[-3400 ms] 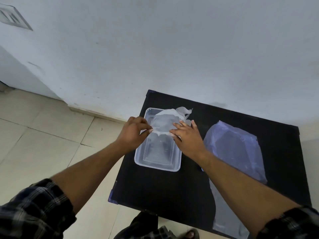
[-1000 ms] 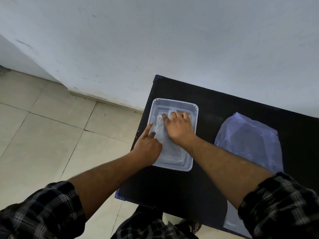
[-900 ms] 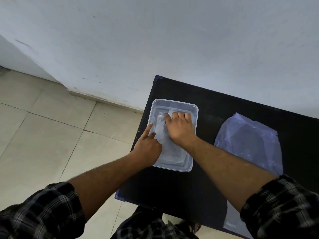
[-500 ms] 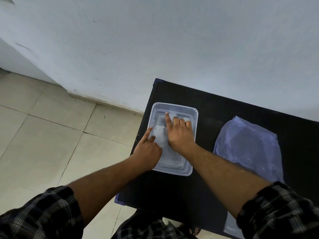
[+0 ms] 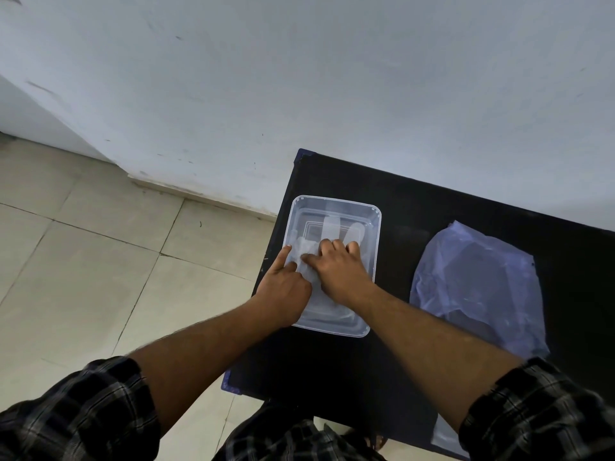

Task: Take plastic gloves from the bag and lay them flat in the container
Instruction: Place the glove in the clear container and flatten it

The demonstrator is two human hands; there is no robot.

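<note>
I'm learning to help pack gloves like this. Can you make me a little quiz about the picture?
1. True or false: both hands are inside the container.
2. What lies right of the container on the black table? A) a bag B) a cup C) a book
3. Fill in: the glove's finger parts point toward the ____.

Key
1. True: the left hand and right hand both press on the glove.
2. A: the bag lies flat there.
3. Wall.

No text, label, brand, number or sign can be read anywhere in the frame; the clear container (image 5: 374, 227) and the bag (image 5: 479, 287) bear no legible print.
</note>
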